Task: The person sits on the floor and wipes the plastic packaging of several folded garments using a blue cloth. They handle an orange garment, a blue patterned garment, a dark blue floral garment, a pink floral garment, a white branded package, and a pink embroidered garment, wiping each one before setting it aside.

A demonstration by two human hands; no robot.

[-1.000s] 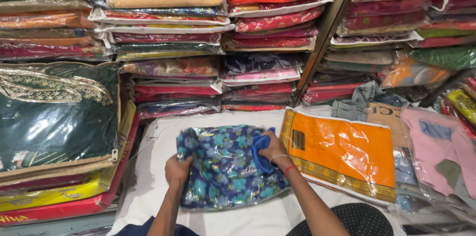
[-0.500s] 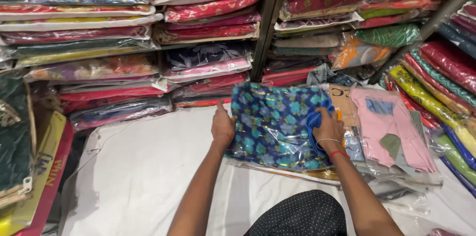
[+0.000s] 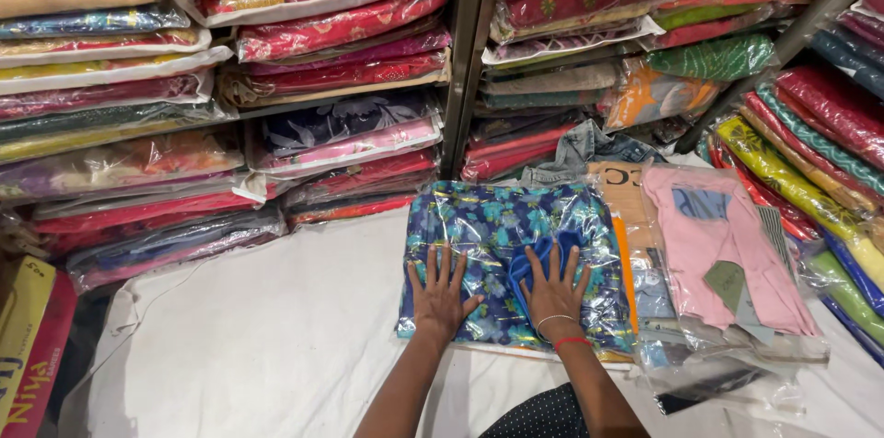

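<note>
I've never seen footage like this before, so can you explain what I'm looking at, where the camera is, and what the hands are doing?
The camera sits on a person's head and looks down, so the two bare arms coming up from the bottom edge are that person's own. There is no machine. The left hand and the right hand both lie flat, fingers spread, on a blue flowered garment in a clear plastic bag; neither closes a grip on it. The bag lies on a white sheet covering the floor. Right of it lies a pink bagged garment. Behind, shelves hold stacks of bagged folded fabrics in many colours.
</note>
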